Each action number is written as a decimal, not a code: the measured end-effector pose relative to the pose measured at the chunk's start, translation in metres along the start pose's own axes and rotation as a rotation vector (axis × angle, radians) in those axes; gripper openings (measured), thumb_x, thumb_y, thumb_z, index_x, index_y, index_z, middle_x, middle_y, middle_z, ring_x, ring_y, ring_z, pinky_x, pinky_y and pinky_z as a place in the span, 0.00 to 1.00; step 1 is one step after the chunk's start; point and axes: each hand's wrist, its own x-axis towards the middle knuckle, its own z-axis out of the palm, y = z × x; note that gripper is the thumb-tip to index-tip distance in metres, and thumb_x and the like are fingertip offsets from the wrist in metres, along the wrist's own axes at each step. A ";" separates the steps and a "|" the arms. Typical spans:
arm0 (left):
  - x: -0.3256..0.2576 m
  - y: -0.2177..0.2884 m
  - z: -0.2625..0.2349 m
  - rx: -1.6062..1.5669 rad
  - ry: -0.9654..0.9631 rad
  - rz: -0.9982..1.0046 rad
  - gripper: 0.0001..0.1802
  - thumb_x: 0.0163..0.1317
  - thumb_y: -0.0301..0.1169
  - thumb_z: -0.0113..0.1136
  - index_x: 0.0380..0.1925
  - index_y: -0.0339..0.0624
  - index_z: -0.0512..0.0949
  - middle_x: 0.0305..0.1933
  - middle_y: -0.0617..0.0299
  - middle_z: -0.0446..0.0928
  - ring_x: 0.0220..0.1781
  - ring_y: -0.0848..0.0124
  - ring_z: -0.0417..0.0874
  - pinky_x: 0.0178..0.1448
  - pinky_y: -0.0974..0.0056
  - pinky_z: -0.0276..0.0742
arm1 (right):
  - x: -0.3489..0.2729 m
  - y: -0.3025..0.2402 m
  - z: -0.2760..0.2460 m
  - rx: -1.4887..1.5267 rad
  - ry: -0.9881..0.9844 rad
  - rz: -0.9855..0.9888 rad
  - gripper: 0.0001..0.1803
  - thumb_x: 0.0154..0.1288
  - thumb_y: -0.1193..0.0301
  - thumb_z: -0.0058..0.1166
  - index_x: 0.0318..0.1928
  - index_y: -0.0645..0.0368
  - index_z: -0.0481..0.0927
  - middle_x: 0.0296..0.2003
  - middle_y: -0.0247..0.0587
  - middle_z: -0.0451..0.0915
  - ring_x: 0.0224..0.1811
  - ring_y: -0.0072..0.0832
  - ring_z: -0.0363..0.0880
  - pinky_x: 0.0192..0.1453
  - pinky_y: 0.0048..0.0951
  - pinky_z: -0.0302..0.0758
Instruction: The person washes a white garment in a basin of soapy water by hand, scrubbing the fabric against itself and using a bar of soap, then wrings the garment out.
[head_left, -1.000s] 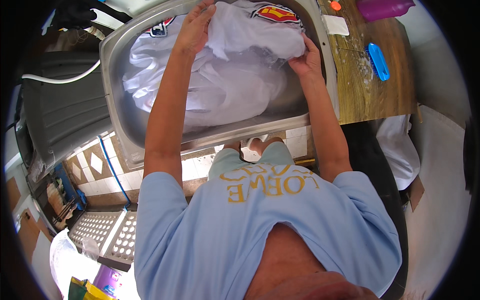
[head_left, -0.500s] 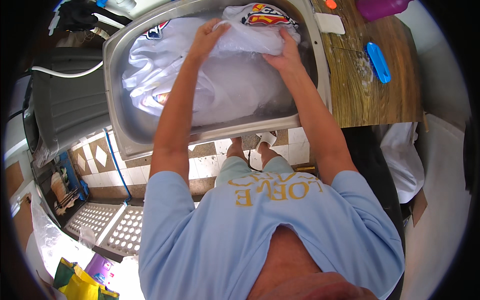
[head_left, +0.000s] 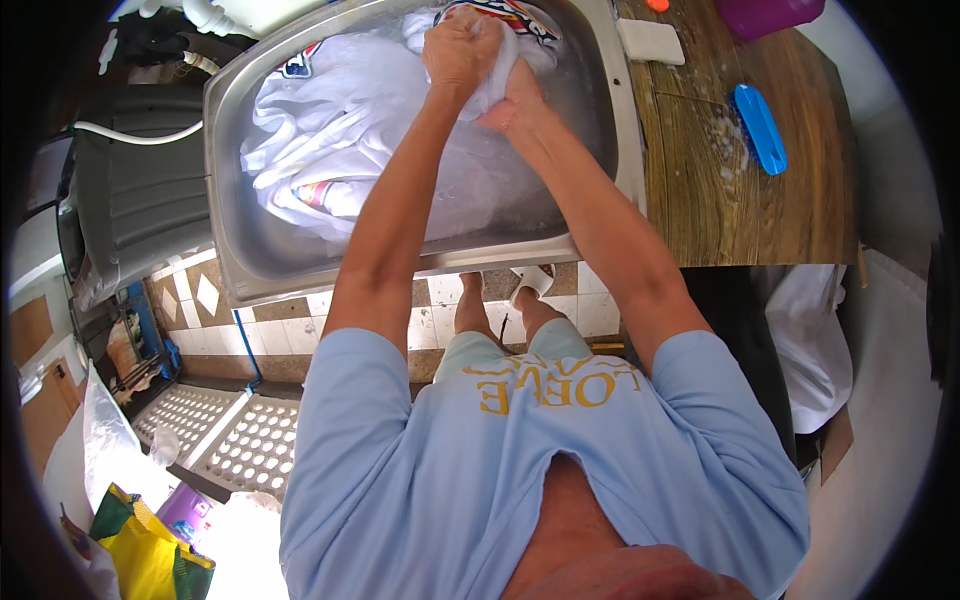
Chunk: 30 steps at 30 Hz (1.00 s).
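Observation:
White garments with dark, red and yellow printed patches lie soaking in cloudy water in a steel sink [head_left: 228, 225]. My left hand [head_left: 458, 52] is closed in a fist on a bunched part of a white printed garment [head_left: 413, 30] near the far rim. Just to its right, my right hand [head_left: 518, 98] is closed on the same wet cloth, its fingers partly covered by the folds. A second white garment [head_left: 330, 110] spreads through the water on the left, one patch at its far edge and another at its near side.
Right of the sink, a wooden counter [head_left: 700, 200] holds a blue brush [head_left: 760, 130], a whitish block [head_left: 650, 42], an orange cap [head_left: 657, 5] and a purple container [head_left: 768, 14]. A white hose [head_left: 140, 138] crosses a grey ribbed panel [head_left: 145, 185] on the left.
My hands have come together, the left moving right and the right moving left. The cloth that was stretched between them is now bunched up.

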 end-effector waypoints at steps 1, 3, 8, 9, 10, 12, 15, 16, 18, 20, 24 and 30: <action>-0.013 0.003 0.006 -0.026 0.041 0.057 0.16 0.48 0.44 0.57 0.20 0.42 0.79 0.22 0.53 0.78 0.26 0.53 0.80 0.32 0.55 0.74 | 0.001 -0.004 -0.002 0.013 -0.043 -0.009 0.19 0.64 0.58 0.48 0.51 0.53 0.71 0.46 0.36 0.77 0.48 0.29 0.77 0.51 0.34 0.75; -0.035 0.018 0.018 -0.035 0.031 0.158 0.16 0.48 0.44 0.57 0.21 0.42 0.79 0.22 0.52 0.78 0.26 0.53 0.80 0.32 0.56 0.74 | -0.003 -0.012 -0.011 -0.004 -0.058 -0.054 0.20 0.63 0.57 0.49 0.50 0.54 0.72 0.45 0.38 0.77 0.47 0.30 0.77 0.50 0.34 0.76; -0.021 -0.009 -0.005 -0.052 -0.053 0.038 0.15 0.46 0.43 0.58 0.19 0.42 0.77 0.18 0.53 0.76 0.26 0.55 0.79 0.33 0.56 0.74 | -0.018 -0.004 -0.003 -0.200 0.022 -0.154 0.22 0.59 0.54 0.52 0.47 0.56 0.75 0.43 0.41 0.79 0.45 0.32 0.78 0.45 0.34 0.76; -0.010 -0.020 -0.017 0.005 -0.059 -0.005 0.14 0.45 0.42 0.59 0.20 0.43 0.77 0.17 0.54 0.76 0.26 0.55 0.79 0.33 0.56 0.73 | -0.024 0.000 -0.004 -0.328 0.077 -0.213 0.23 0.58 0.53 0.53 0.47 0.57 0.75 0.43 0.42 0.79 0.45 0.33 0.79 0.44 0.33 0.77; -0.003 -0.021 -0.030 0.198 -0.206 0.024 0.13 0.44 0.42 0.59 0.25 0.45 0.78 0.24 0.54 0.78 0.31 0.56 0.80 0.36 0.56 0.73 | -0.031 -0.003 -0.007 -0.555 0.166 -0.270 0.24 0.57 0.53 0.53 0.46 0.57 0.76 0.42 0.42 0.79 0.44 0.33 0.79 0.44 0.33 0.77; -0.001 -0.027 -0.051 0.416 -0.316 0.196 0.23 0.42 0.41 0.60 0.43 0.53 0.77 0.47 0.57 0.76 0.50 0.58 0.76 0.50 0.50 0.67 | -0.055 -0.024 0.005 -1.321 0.308 -0.152 0.24 0.54 0.52 0.55 0.42 0.59 0.78 0.40 0.46 0.80 0.43 0.36 0.79 0.43 0.34 0.77; -0.007 -0.019 -0.057 0.283 -0.140 0.532 0.26 0.41 0.42 0.60 0.45 0.51 0.75 0.54 0.60 0.71 0.56 0.60 0.70 0.54 0.43 0.60 | -0.090 -0.064 0.033 -2.281 0.403 -0.001 0.24 0.49 0.51 0.60 0.32 0.62 0.80 0.31 0.51 0.79 0.37 0.42 0.80 0.41 0.36 0.76; -0.009 -0.030 -0.051 0.354 -0.129 0.534 0.26 0.41 0.42 0.59 0.46 0.52 0.75 0.49 0.63 0.74 0.56 0.61 0.69 0.54 0.42 0.58 | -0.096 -0.067 0.040 -2.274 0.445 -0.175 0.24 0.48 0.51 0.61 0.29 0.64 0.80 0.25 0.52 0.77 0.33 0.42 0.80 0.39 0.35 0.76; -0.009 -0.033 -0.046 0.480 -0.353 0.501 0.27 0.42 0.42 0.58 0.47 0.53 0.76 0.46 0.64 0.76 0.57 0.61 0.69 0.54 0.40 0.57 | -0.095 -0.072 0.047 -2.197 0.565 -0.495 0.21 0.51 0.55 0.59 0.29 0.65 0.80 0.24 0.52 0.77 0.31 0.43 0.79 0.41 0.37 0.75; -0.010 -0.025 -0.042 0.561 -0.527 0.523 0.22 0.45 0.43 0.56 0.43 0.52 0.79 0.39 0.65 0.80 0.52 0.62 0.74 0.52 0.45 0.63 | -0.077 -0.076 0.021 -2.180 0.395 -0.776 0.19 0.54 0.55 0.55 0.33 0.60 0.81 0.33 0.53 0.78 0.40 0.43 0.77 0.44 0.41 0.74; 0.016 -0.015 -0.072 0.298 -1.100 0.321 0.15 0.51 0.42 0.58 0.26 0.40 0.80 0.25 0.56 0.78 0.28 0.58 0.80 0.34 0.61 0.73 | -0.072 -0.055 0.008 -2.391 0.246 -0.300 0.16 0.56 0.58 0.51 0.39 0.54 0.81 0.39 0.52 0.78 0.46 0.42 0.76 0.48 0.41 0.74; 0.021 -0.049 -0.056 0.285 -0.388 0.637 0.12 0.53 0.40 0.59 0.23 0.42 0.80 0.26 0.54 0.78 0.30 0.56 0.79 0.37 0.59 0.74 | -0.045 -0.083 0.050 -2.294 0.416 -0.355 0.24 0.54 0.52 0.52 0.38 0.62 0.80 0.37 0.56 0.79 0.44 0.44 0.78 0.48 0.41 0.74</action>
